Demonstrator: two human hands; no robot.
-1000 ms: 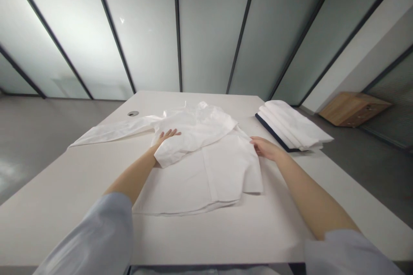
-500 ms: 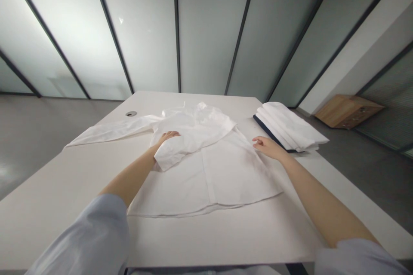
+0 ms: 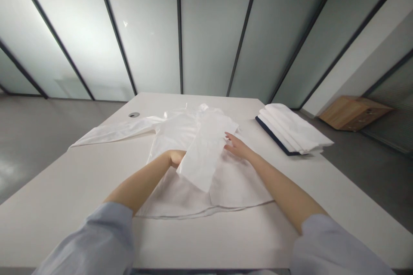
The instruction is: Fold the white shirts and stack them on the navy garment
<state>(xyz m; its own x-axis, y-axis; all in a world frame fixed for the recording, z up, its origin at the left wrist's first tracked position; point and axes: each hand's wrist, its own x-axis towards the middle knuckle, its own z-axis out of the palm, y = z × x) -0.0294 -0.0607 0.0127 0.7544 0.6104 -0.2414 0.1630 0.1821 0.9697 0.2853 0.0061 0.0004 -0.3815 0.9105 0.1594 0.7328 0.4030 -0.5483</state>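
A white long-sleeved shirt [image 3: 180, 189] lies spread on the white table [image 3: 64, 197]. One sleeve [image 3: 203, 154] is folded across its middle and slants down toward me. My left hand [image 3: 176, 157] grips the lower part of this sleeve, with the fingers tucked under the cloth. My right hand [image 3: 237, 147] rests flat with fingers stretched out on the shirt at the sleeve's right edge. The other sleeve [image 3: 112, 132] stretches out to the left on the table.
A stack of folded white cloth [image 3: 295, 129] on a dark-edged board sits at the table's right rear. A round cable hole [image 3: 134, 114] is at the left rear. Frosted glass panels stand behind; a wooden box [image 3: 355, 112] is on the floor at right.
The folded sleeve has swung from lying crosswise to slanting down the shirt's middle. My left hand drew back toward me with it; my right hand moved left onto the shirt.
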